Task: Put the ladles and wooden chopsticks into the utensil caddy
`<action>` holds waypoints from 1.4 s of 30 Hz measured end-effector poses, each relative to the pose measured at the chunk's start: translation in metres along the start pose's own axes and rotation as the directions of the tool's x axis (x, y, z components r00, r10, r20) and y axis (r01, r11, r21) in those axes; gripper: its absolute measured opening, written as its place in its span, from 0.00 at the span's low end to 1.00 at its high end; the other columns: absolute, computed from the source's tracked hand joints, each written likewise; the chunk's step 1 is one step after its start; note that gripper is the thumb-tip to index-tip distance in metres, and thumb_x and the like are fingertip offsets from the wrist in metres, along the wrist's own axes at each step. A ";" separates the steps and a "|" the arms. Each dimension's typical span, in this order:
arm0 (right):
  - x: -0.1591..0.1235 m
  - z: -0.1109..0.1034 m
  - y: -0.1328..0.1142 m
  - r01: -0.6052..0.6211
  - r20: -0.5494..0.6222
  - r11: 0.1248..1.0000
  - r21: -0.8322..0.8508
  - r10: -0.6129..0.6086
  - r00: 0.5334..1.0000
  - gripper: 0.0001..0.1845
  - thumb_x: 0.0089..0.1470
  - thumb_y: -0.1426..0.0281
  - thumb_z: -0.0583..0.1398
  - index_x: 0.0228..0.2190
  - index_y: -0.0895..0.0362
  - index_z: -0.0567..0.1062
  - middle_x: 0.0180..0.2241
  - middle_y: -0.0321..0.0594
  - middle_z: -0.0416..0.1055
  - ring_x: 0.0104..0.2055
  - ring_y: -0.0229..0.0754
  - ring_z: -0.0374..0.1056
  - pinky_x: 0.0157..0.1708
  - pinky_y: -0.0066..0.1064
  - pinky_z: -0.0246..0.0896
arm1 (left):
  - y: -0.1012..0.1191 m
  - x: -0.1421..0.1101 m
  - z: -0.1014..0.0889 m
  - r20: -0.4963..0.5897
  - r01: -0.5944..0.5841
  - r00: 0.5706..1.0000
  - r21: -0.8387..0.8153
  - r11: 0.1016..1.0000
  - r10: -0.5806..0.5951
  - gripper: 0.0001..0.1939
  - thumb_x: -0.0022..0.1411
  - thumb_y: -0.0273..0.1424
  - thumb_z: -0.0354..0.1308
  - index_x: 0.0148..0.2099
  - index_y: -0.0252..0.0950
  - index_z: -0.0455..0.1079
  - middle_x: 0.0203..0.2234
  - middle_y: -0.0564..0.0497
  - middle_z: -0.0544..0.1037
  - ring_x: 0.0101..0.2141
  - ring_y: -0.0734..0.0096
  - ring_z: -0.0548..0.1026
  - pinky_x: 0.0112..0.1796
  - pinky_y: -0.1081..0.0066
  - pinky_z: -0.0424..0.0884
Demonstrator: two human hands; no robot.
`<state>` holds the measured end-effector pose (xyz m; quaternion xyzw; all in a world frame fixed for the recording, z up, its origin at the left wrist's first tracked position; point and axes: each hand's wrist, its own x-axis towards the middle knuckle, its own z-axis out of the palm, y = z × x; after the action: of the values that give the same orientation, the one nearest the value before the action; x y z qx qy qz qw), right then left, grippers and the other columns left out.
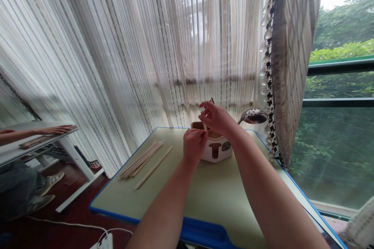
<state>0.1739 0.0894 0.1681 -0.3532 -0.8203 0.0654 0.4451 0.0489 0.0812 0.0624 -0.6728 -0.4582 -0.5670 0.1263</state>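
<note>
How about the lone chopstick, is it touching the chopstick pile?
Apart: the head view shows a strip of tabletop between the lone chopstick and the pile.

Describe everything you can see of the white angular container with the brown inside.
The white, angular container stands upright on the pale green, blue-edged table. Its open top shows a brown interior; its front, perhaps plastic, bears a brown T-like shape and a dark rounded patch. The left hand and right hand partly hide its rim; whether either touches it is unclear.

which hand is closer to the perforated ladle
Right. The right hand is just left of the perforated ladle; the left hand is farther left, lower in view.
</note>
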 end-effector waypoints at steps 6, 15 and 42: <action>0.002 -0.007 -0.001 -0.020 -0.032 1.000 -0.003 0.020 0.999 0.08 0.49 0.71 0.57 0.33 0.56 0.75 0.24 0.37 0.72 0.27 0.35 0.67 0.29 0.25 0.58 | 0.001 -0.001 0.000 -0.043 -0.050 0.998 0.015 0.999 0.051 0.06 0.55 0.31 0.57 0.36 0.37 0.73 0.29 0.48 0.77 0.39 0.65 0.71 0.43 0.63 0.68; 0.004 -0.002 0.006 -0.015 0.001 1.000 -0.015 0.015 1.000 0.11 0.47 0.70 0.60 0.36 0.54 0.76 0.26 0.37 0.74 0.28 0.36 0.68 0.29 0.25 0.60 | -0.001 0.000 0.003 -0.100 -0.031 0.995 -0.002 1.000 0.031 0.03 0.52 0.27 0.58 0.31 0.37 0.73 0.34 0.47 0.76 0.40 0.64 0.71 0.44 0.60 0.68; 0.008 0.014 -0.002 0.014 0.054 0.999 -0.048 -0.012 0.998 0.07 0.47 0.70 0.59 0.30 0.55 0.78 0.25 0.36 0.75 0.27 0.36 0.69 0.29 0.25 0.59 | -0.011 0.004 -0.002 -0.117 0.060 0.991 -0.057 0.997 -0.066 0.04 0.54 0.29 0.57 0.31 0.38 0.73 0.35 0.49 0.77 0.42 0.65 0.71 0.47 0.60 0.66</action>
<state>0.1592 0.0963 0.1660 -0.3566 -0.8356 0.0523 0.4146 0.0390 0.0874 0.0624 -0.6262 -0.4556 -0.6217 0.1173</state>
